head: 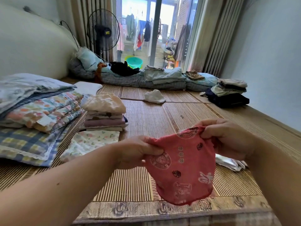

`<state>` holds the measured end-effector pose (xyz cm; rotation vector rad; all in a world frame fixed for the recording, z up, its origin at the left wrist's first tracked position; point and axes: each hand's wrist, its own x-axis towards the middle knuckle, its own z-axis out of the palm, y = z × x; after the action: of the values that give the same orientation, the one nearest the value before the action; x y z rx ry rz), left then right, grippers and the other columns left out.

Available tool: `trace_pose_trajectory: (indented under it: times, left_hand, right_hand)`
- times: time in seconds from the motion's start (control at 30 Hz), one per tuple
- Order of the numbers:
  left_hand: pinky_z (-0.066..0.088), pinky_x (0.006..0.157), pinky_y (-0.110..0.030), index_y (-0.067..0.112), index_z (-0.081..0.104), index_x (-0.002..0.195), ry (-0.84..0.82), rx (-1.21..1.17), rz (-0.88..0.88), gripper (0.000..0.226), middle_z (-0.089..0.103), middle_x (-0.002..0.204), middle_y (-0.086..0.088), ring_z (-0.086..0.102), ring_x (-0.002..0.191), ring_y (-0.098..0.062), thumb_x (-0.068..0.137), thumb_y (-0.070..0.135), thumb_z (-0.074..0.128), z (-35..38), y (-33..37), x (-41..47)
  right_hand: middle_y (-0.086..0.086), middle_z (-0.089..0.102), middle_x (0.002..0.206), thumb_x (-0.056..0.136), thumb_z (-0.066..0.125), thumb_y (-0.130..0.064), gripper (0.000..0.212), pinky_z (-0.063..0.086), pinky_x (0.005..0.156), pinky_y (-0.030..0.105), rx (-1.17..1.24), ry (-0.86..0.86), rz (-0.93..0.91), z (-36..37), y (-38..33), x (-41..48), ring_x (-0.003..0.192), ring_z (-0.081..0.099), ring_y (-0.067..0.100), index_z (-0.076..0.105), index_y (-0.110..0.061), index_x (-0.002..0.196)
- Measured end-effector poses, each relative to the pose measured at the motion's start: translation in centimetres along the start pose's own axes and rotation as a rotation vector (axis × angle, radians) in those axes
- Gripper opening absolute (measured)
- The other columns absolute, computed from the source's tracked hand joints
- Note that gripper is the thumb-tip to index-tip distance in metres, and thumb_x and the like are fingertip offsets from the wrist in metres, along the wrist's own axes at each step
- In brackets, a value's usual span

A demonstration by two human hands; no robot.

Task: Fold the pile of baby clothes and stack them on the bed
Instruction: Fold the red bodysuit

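The left hand and right hand each pinch a top corner of the small red printed cloth garment, holding it spread above the bed's near edge, probably to straighten it for folding onto the stack of folded baby clothes towards the left edge.

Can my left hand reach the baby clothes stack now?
Probably, once freed: the left hand pinches the red cloth along with the right hand, but only a flat floral cloth lies between it and the stack.
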<state>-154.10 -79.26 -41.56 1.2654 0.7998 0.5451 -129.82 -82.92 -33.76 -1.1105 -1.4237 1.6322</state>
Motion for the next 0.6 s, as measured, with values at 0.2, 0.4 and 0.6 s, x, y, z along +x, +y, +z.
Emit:
trace_pose_trajectory:
  times: [0.2,0.4,0.6]
  left_hand:
    - [0.053,0.078,-0.038,0.013,0.064,0.089,0.178,-0.046,0.254,0.011,0.069,0.083,-0.007,0.066,0.077,-0.019,0.082,0.006,0.066,-1.3,1.1,-0.9]
    - [0.050,0.061,-0.024,0.018,0.060,0.079,0.290,0.312,0.390,0.017,0.061,0.069,0.003,0.060,0.065,-0.009,0.089,0.005,0.064,-0.8,2.7,-1.3]
    - [0.054,0.072,-0.025,0.016,0.064,0.095,0.432,0.470,0.424,0.014,0.069,0.078,0.007,0.065,0.077,-0.008,0.083,0.015,0.072,-3.0,3.2,-3.3]
  right_hand:
    - [0.015,0.059,0.071,0.086,0.043,0.013,0.029,0.048,0.049,0.026,-0.430,0.200,0.034,0.2,0.8,1.4,0.052,0.053,0.016,0.065,-0.003,0.094]
    - [-0.002,0.069,0.098,0.073,0.062,-0.057,0.045,0.053,0.067,0.027,-0.592,0.118,-0.018,4.9,1.9,3.6,0.079,0.068,0.016,0.062,-0.038,0.113]
    - [0.004,0.065,0.068,0.085,0.067,-0.034,0.024,0.052,0.063,0.043,-0.838,0.219,-0.289,9.8,2.7,6.7,0.059,0.059,0.020,0.063,-0.012,0.078]
